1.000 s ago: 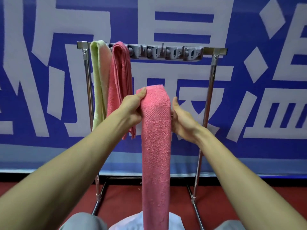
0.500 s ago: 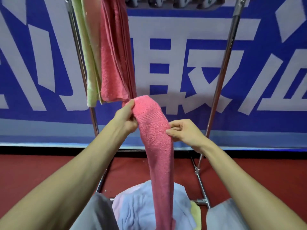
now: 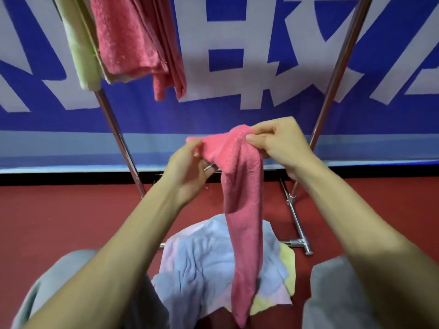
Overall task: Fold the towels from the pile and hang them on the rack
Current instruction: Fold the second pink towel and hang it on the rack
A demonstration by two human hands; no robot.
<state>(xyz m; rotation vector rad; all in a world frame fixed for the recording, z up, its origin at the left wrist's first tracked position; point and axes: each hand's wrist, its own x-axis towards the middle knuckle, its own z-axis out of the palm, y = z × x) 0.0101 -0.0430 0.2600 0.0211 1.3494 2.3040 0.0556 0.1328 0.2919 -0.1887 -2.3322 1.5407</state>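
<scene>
A long pink towel (image 3: 243, 210) hangs down in front of me, bunched at its top end. My right hand (image 3: 278, 141) pinches that top end between thumb and fingers. My left hand (image 3: 190, 167) holds the towel's left corner from below. On the floor between my knees lies the pile of towels (image 3: 202, 262), light blue on top with pale yellow and lilac under it. Two towels hang on the rack at upper left: a green one (image 3: 80, 48) and a pink one (image 3: 133, 39). The rack's top bar is out of view.
The rack's metal legs (image 3: 337, 74) slant down to a foot bar (image 3: 299, 243) on the red floor. A blue and white banner (image 3: 237, 67) covers the wall behind. My grey-clad knees (image 3: 332, 293) flank the pile.
Both hands have come down from rack height to waist height with the pink towel. The right hand moved up to the towel's top end. The view tilted down toward the pile.
</scene>
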